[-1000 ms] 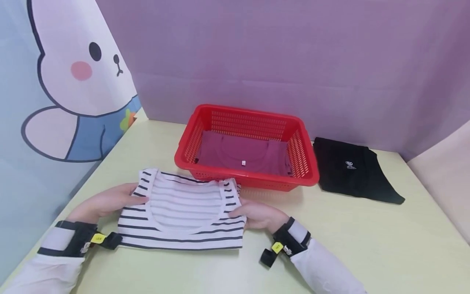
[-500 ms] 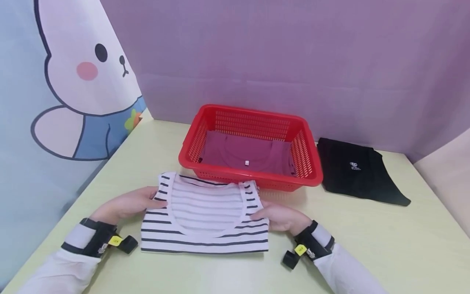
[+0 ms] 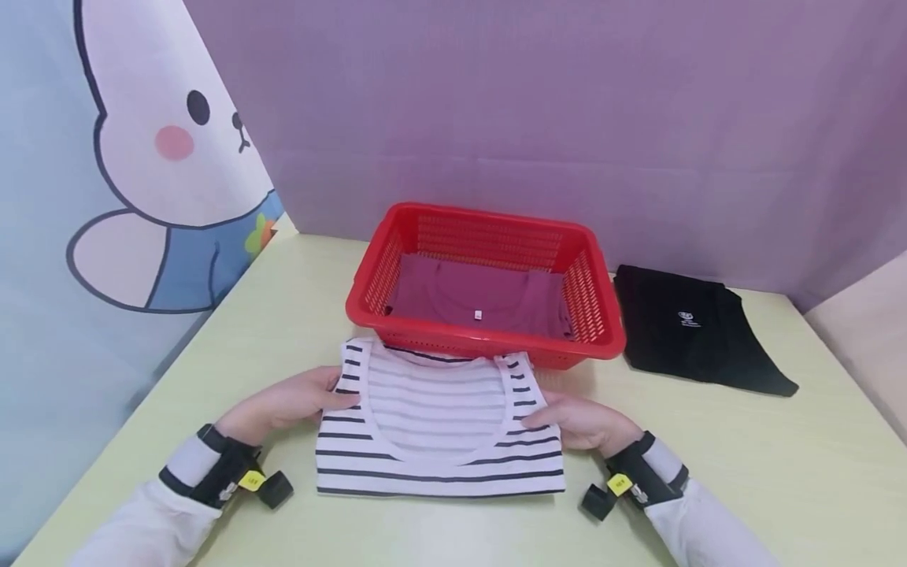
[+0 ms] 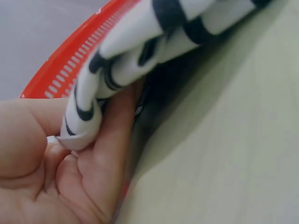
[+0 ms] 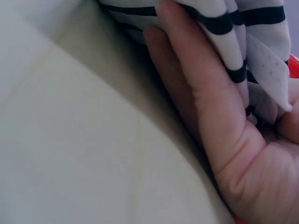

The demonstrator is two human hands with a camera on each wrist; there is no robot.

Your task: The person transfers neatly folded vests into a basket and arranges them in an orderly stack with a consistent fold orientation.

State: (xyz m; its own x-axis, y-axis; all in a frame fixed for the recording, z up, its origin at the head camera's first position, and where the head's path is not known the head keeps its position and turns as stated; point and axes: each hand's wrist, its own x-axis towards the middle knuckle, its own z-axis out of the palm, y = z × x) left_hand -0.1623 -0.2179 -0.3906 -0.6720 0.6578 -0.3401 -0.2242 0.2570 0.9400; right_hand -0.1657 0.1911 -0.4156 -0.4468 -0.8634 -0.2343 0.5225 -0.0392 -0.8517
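The left hand (image 3: 290, 402) reaches inward from the left, palm turned toward the cloth, and pinches the side edge of a folded, scoop-necked white top with black stripes (image 3: 439, 472); its thumb lies over the upper face while the fingers run underneath, as the left wrist view shows. The right hand (image 3: 584, 421) mirrors it at the opposite edge, thumb on top and fingers extended flat beneath the layers, so the top is grasped from both sides, its neckline facing up and its gripped edges raised off the pale table (image 3: 425, 535). Both forearms slant in from the lower corners, each wrist wrapped in a black strap, the left strap (image 3: 220, 468) and the right strap (image 3: 648, 472), above white sleeves (image 3: 145, 528). The striped top is directly on the near side of a red perforated basket (image 3: 489, 340), its far edge overlapping the basket's near wall in the head view. Inside the basket lies a folded purple shirt (image 3: 475, 287) with a small white label (image 3: 478, 315). Just right of the basket, a folded black garment (image 3: 697, 331) with a small white print lies flat. Behind hangs a purple backdrop (image 3: 496, 102).
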